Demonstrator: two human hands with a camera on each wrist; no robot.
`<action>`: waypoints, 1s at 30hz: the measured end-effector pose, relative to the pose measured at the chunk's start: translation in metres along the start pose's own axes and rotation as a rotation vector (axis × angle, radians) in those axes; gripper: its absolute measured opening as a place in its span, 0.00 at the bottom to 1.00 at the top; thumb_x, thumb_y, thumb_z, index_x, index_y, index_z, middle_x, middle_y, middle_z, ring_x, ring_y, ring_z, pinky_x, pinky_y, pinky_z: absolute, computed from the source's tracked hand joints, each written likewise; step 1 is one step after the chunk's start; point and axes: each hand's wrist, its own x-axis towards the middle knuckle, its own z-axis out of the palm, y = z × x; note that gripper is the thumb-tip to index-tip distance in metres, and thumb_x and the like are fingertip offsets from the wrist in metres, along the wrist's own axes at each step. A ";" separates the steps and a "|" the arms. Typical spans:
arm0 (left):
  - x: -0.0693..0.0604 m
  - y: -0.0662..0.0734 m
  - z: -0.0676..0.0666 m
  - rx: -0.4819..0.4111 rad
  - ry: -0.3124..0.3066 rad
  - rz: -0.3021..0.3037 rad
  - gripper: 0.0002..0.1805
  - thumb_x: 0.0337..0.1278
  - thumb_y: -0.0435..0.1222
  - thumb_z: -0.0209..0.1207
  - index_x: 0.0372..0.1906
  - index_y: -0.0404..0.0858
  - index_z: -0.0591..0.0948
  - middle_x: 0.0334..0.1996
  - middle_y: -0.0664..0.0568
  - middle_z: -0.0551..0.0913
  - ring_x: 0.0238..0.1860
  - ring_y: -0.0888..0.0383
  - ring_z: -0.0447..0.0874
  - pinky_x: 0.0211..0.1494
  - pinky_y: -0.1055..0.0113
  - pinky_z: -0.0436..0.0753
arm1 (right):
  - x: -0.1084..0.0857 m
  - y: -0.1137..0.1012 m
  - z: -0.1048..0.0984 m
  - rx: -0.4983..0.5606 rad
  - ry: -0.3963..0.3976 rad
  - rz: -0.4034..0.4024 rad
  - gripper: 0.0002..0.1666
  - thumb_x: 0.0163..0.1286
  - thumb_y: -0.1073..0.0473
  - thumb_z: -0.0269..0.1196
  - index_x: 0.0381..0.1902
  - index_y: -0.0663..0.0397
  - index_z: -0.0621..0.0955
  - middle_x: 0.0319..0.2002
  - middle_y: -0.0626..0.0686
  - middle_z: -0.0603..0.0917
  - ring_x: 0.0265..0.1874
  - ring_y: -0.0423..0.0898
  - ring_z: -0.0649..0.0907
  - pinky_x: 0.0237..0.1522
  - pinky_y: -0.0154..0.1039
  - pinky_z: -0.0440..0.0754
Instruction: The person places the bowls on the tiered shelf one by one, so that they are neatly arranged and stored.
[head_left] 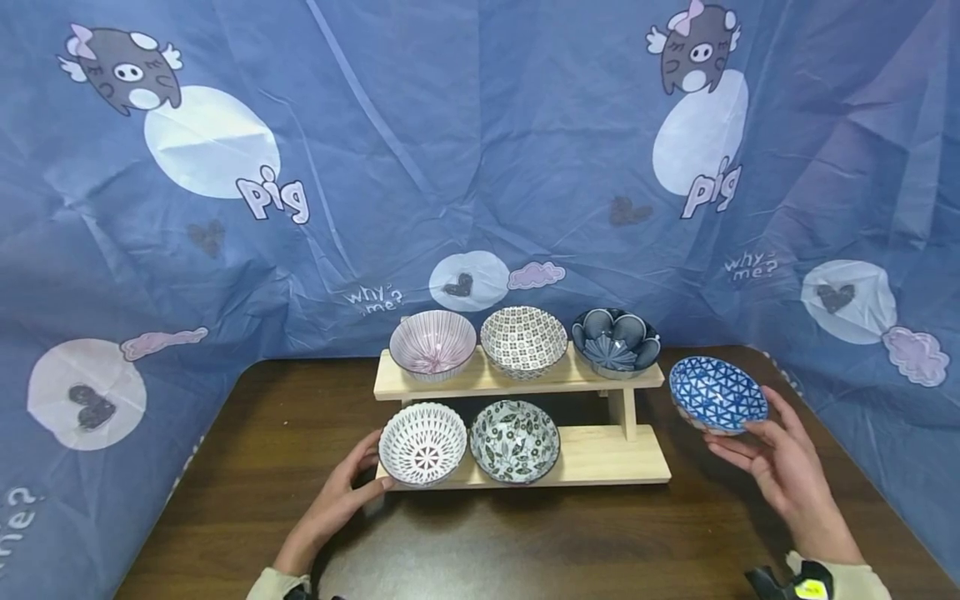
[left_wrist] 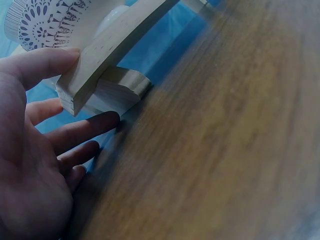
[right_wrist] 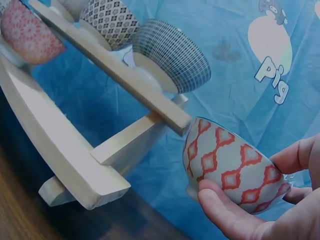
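Note:
My right hand (head_left: 791, 467) holds a small bowl (head_left: 718, 395) off the right end of a two-tier wooden stand (head_left: 525, 383). Blue and white triangles line its inside; red diamond shapes cover the outside of the bowl (right_wrist: 232, 167) in the right wrist view. The thumb and fingers pinch it from its right side, and it tilts. At the stand's lower left end, my left hand (head_left: 341, 492) grips the board (left_wrist: 102, 67), thumb on its edge and index finger partly hidden behind it. A white bowl with dark marks (head_left: 423, 444) sits beside that hand.
A leaf-patterned bowl (head_left: 514, 442) stands on the lower tier. Along the upper tier are a pink-striped bowl (head_left: 432, 344), a grey-patterned bowl (head_left: 523, 342) and a dark blue bowl (head_left: 616, 342). Blue printed cloth (head_left: 480, 167) surrounds the brown table (head_left: 525, 542).

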 end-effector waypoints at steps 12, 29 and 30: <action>0.000 -0.001 0.000 -0.005 -0.002 0.014 0.38 0.59 0.33 0.64 0.74 0.36 0.64 0.63 0.38 0.79 0.55 0.73 0.77 0.67 0.49 0.67 | -0.013 -0.004 0.004 0.040 -0.074 -0.010 0.36 0.78 0.73 0.37 0.74 0.34 0.51 0.53 0.49 0.71 0.40 0.58 0.90 0.41 0.53 0.87; 0.000 0.000 0.000 -0.021 -0.005 0.020 0.38 0.59 0.34 0.64 0.74 0.36 0.64 0.65 0.36 0.76 0.55 0.75 0.76 0.60 0.66 0.74 | -0.030 0.001 0.014 0.080 -0.237 -0.009 0.34 0.78 0.75 0.34 0.72 0.36 0.54 0.53 0.50 0.81 0.43 0.62 0.89 0.44 0.55 0.86; 0.000 -0.001 0.000 -0.024 -0.007 0.022 0.38 0.59 0.34 0.64 0.74 0.35 0.64 0.65 0.36 0.76 0.55 0.75 0.76 0.59 0.68 0.74 | -0.030 0.002 0.015 0.078 -0.242 -0.004 0.34 0.78 0.75 0.34 0.72 0.36 0.55 0.54 0.50 0.81 0.43 0.62 0.89 0.44 0.55 0.86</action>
